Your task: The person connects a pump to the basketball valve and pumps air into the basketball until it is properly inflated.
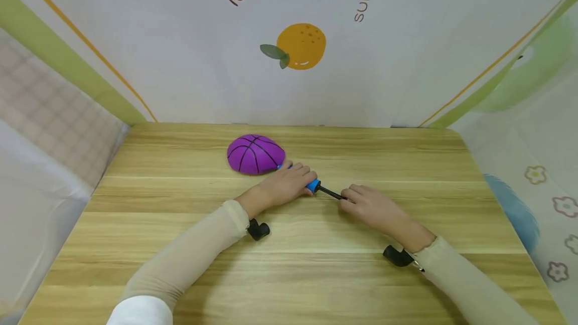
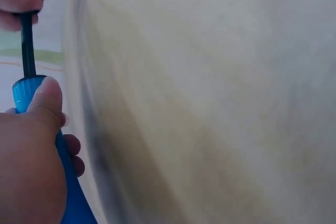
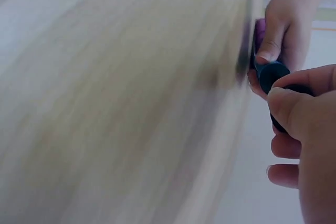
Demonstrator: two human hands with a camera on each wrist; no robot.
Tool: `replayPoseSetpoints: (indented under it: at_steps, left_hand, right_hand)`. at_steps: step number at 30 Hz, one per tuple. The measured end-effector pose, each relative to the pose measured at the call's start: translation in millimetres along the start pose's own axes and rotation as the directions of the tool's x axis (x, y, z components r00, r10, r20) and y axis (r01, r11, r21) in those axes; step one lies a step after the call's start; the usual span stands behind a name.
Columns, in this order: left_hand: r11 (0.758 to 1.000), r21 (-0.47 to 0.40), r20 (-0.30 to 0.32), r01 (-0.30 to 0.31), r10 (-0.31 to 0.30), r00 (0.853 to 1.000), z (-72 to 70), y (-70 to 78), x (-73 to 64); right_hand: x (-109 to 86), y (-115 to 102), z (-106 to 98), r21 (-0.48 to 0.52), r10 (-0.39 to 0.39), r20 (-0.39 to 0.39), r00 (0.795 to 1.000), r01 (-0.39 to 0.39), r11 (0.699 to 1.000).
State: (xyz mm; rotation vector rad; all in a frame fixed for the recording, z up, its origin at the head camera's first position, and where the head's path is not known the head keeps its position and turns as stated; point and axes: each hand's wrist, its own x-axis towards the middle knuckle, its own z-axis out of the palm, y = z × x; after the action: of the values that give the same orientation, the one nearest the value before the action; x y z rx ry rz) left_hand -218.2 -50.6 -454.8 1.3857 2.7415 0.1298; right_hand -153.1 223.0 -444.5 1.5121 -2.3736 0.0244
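A purple ball point(image 1: 253, 155) with black lines, partly deflated and lopsided, lies toward the back of the table. Beside it my left hand point(image 1: 284, 184) grips the blue barrel of a hand pump point(image 1: 313, 185), whose far end meets the ball's right side; the joint is mostly hidden by the fingers. My right hand point(image 1: 372, 209) pinches the end of the pump's black rod, which is drawn partway out of the barrel. In the left wrist view, my left thumb lies along the blue barrel point(image 2: 79, 203) near the rod point(image 2: 28, 45). The right wrist view shows the black handle point(image 3: 278, 121) between thumb and fingers.
The wooden table point(image 1: 316, 285) spreads under both forearms. Behind it hangs a white curtain point(image 1: 189, 64) with orange fruit prints. Black wrist mounts point(image 1: 258, 229) sit on both wrists, close to the tabletop. Patterned cloth hangs at both sides.
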Motion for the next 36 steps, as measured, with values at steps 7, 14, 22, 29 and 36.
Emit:
replayPoseSetpoints:
  at_steps: [7,14,22,29,36]
  left_hand:
    - [1.000,-0.007,-0.040,0.007,-0.007,0.999,-7.0,-3.6,-2.4]
    - [1.000,0.002,-0.033,-0.007,0.007,0.999,-4.6,-4.4,-4.8]
    - [0.999,0.032,-0.026,0.001,-0.001,1.000,-4.8,-0.1,-2.0]
    - [0.999,0.050,-0.050,0.008,-0.005,0.999,-8.0,1.7,-2.5]
    - [0.999,0.055,-0.061,0.002,0.001,0.998,-8.2,2.7,-1.2]
  right_hand:
    - [-22.4,1,-11,0.001,0.021,-0.052,0.998,-0.021,1.000]
    - [-32.2,-2,-13,-0.004,0.009,-0.099,0.995,-0.009,1.000]
    - [-20.1,-2,-8,0.011,0.005,-0.084,0.996,-0.004,1.000]
    - [0.2,2,-6,0.000,0.027,-0.027,0.999,-0.027,1.000]
    - [17.7,6,1,-0.023,0.014,-0.047,0.999,-0.016,1.000]
